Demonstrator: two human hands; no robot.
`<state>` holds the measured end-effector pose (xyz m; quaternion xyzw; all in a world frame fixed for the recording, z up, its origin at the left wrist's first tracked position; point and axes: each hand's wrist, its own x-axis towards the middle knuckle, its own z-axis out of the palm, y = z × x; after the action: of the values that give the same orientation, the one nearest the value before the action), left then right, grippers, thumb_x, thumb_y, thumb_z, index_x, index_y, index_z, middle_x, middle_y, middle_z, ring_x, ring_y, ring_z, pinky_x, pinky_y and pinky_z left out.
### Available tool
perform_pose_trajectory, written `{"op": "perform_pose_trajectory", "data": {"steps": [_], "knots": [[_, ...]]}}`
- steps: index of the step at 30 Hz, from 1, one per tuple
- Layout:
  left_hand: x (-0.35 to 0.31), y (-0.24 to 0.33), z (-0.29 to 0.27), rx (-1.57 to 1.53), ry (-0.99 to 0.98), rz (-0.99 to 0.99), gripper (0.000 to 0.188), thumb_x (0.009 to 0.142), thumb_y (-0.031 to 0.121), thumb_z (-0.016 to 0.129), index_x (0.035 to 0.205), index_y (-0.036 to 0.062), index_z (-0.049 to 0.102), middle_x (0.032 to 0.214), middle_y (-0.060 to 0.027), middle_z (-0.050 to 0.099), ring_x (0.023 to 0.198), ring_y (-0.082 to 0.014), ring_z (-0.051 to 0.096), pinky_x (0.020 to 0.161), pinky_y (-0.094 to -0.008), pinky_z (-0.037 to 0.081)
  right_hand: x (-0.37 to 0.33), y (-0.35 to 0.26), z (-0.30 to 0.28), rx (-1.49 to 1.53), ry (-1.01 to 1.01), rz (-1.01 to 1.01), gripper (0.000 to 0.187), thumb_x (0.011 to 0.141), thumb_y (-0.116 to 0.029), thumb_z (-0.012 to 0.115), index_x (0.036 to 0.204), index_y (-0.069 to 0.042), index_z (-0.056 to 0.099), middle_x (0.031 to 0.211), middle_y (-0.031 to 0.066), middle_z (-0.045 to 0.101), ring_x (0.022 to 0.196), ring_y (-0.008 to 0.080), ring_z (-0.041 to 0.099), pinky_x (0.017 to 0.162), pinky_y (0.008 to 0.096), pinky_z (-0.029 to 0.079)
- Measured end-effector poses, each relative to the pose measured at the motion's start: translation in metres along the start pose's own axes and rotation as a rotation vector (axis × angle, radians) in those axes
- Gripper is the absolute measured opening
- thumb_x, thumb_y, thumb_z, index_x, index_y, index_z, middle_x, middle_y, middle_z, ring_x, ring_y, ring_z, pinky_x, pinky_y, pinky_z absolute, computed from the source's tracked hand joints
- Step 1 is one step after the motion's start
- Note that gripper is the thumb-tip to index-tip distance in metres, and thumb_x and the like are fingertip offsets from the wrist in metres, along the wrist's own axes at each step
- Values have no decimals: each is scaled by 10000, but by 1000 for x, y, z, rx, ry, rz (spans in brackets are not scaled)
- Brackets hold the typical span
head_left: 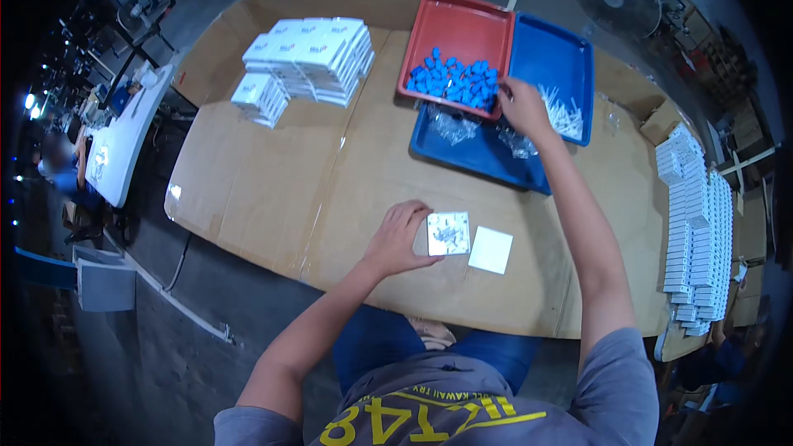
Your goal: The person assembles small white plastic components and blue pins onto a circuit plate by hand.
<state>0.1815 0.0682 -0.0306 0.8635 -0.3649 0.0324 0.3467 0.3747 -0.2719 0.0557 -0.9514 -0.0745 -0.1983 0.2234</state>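
In front of me lies a small square white box (448, 234) with a grey pattern or contents on its upper face; I cannot tell which. My left hand (398, 238) is closed around its left side, fingers at the far corner and thumb along the near edge. Just right of the box is a plain white square piece (491, 249), untouched. My right hand (522, 106) reaches to the right rim of the red tray (458, 25), fingers bent together beside a heap of small blue pieces (454, 83). What those fingers hold, if anything, is hidden.
A blue tray (552, 41) with white sticks (562, 116) stands right of the red one. Another blue tray (479, 157), holding clear plastic bags (453, 125), sits beneath. White boxes are stacked at far left (310, 54) and right (695, 223). Cardboard covers the table (248, 182).
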Motion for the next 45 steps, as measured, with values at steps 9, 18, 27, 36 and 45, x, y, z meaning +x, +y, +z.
{"op": "perform_pose_trajectory", "data": {"steps": [9, 18, 27, 36, 45], "knots": [[7, -8, -5, 9, 36, -7, 843, 711, 484, 891, 1346, 26, 579, 1356, -160, 561, 1316, -352, 521, 1139, -475, 404, 67, -3, 56, -403, 51, -172, 241, 956, -189, 640, 1162, -116, 742, 1099, 129, 701, 1126, 323, 669, 978, 515, 477], [8, -10, -5, 15, 40, -11, 847, 707, 479, 891, 1350, 24, 581, 1348, -165, 564, 1311, -355, 524, 1128, -475, 408, 74, 9, 63, -455, 34, -203, 202, 948, -133, 658, 1135, -111, 729, 1155, 112, 705, 1120, 306, 669, 976, 524, 453], [2, -6, -3, 23, 43, -10, 854, 697, 482, 898, 1351, 35, 579, 1350, -153, 558, 1308, -350, 524, 1139, -477, 397, 39, -61, -23, -21, 630, -586, 220, 819, -9, 790, 1014, -92, 732, 1134, 81, 723, 993, 272, 685, 843, 397, 506], [1, -1, -7, 46, 15, -7, 866, 723, 526, 862, 1364, 19, 578, 1365, -154, 549, 1335, -339, 500, 1166, -470, 376, -27, -115, -95, 33, 716, -730, 278, 811, 15, 817, 1050, -76, 707, 1231, 137, 741, 939, 255, 717, 771, 366, 513], [6, -3, -5, 60, 14, -8, 860, 714, 510, 883, 1358, 36, 569, 1359, -160, 559, 1323, -349, 512, 1147, -473, 392, -96, -123, -67, 912, 399, 134, 362, 976, -37, 747, 1308, 19, 616, 1042, 112, 736, 884, 141, 693, 768, 280, 573]]}}
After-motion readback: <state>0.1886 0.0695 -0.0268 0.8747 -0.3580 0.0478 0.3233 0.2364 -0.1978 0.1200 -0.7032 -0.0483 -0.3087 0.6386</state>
